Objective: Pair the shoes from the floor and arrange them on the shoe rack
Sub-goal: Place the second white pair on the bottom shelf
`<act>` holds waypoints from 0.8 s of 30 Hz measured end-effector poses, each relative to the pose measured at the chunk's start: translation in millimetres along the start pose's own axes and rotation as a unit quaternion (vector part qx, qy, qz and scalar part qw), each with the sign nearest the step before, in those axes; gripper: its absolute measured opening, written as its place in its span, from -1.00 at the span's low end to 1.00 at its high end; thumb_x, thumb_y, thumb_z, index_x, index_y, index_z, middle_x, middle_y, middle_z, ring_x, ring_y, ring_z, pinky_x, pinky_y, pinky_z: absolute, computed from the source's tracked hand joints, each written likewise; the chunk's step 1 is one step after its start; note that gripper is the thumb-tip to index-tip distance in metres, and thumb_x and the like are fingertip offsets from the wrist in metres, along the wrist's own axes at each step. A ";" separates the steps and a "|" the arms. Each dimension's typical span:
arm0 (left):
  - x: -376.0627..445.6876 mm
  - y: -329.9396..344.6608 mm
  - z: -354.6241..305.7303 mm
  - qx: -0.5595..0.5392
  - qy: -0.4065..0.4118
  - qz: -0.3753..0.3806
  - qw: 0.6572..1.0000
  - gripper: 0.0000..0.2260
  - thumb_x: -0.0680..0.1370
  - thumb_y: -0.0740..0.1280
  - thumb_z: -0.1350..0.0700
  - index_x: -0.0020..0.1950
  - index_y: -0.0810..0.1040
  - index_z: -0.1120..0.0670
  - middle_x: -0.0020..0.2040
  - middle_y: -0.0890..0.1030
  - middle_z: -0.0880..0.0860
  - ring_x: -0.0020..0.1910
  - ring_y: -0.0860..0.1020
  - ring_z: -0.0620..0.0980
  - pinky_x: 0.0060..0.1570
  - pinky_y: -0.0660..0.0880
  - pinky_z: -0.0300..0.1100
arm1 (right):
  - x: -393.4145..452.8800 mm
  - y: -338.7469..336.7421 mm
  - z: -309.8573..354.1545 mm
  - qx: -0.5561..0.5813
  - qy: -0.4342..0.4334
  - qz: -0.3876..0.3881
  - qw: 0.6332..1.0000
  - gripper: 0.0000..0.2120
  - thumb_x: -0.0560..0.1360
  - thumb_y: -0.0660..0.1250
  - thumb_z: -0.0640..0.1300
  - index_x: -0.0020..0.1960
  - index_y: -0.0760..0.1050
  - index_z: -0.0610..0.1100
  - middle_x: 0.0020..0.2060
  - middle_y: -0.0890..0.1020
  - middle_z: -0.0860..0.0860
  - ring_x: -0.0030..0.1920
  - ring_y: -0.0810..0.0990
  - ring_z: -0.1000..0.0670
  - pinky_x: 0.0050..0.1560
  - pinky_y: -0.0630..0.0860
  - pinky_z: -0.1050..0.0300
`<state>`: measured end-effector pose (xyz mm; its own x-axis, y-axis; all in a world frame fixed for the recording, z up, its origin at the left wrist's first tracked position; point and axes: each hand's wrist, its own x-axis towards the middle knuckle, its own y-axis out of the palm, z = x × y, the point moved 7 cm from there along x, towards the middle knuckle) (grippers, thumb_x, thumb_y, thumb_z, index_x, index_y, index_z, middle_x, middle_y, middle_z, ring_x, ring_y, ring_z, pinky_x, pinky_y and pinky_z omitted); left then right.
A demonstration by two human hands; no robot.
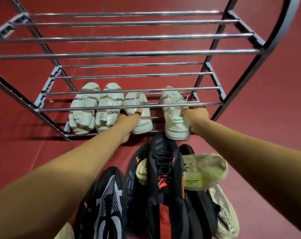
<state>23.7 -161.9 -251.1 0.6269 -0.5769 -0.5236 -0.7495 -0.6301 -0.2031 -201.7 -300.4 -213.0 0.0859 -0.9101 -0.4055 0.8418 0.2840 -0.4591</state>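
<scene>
A metal shoe rack (129, 53) with chrome bars stands on a red floor. On its bottom shelf sits a pair of white sandals (94, 109) at the left. To their right, my left hand (129, 118) grips a white sneaker (139, 116) lying on the bottom shelf. My right hand (196, 116) holds a second white sneaker with a green mark (175, 118), its toe under the middle shelf's front bar and its heel sticking out past the rack's front. A pile of dark and pale shoes (163, 183) lies on the floor near me.
The pile holds black sneakers with red details (165, 169), a black-and-white mesh shoe (108, 200) and pale yellow-green sneakers (203, 171). The rack's side frames (232, 87) flank the shelves. The upper shelves hold nothing. Red floor surrounds the rack.
</scene>
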 end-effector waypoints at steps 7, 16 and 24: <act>-31.6 -4.8 33.7 0.110 -0.028 -0.128 0.985 -0.03 0.39 0.49 -0.26 0.60 0.14 0.19 0.58 0.20 0.21 0.51 0.29 0.26 0.44 0.30 0.07 | -10.7 14.6 -5.8 -0.005 0.121 0.133 0.984 -0.77 0.55 0.31 0.00 0.05 0.48 -0.17 -0.05 0.64 -0.08 -0.16 0.60 -0.08 -0.18 0.54 0.08; -32.9 -21.1 24.1 0.090 -0.019 -0.121 0.988 -0.66 0.48 0.37 -0.06 0.05 0.65 0.19 -0.07 0.72 0.21 -0.09 0.70 0.19 -0.13 0.53 -0.15 | -1.8 6.1 -19.3 -0.180 -0.006 0.006 0.984 -0.82 0.34 0.45 -0.23 -0.24 0.60 -0.38 -0.30 0.69 -0.21 -0.31 0.68 -0.13 -0.22 0.70 -0.10; -12.8 -25.5 -1.6 0.129 0.027 -0.180 0.975 -0.77 0.45 0.40 -0.06 -0.18 0.61 0.12 -0.21 0.72 0.13 -0.15 0.70 0.18 -0.01 0.62 -0.04 | -10.4 41.2 28.5 -0.259 -0.068 0.053 0.962 -0.67 0.64 0.16 -0.11 0.24 0.57 -0.25 0.13 0.65 -0.17 0.11 0.63 -0.16 0.16 0.57 0.02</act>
<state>35.2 -139.2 -237.9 0.8647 -0.3728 -0.3366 -0.5022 -0.6500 -0.5704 -152.7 -287.8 -205.2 0.2553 -0.8888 -0.3806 0.4488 0.4576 -0.7676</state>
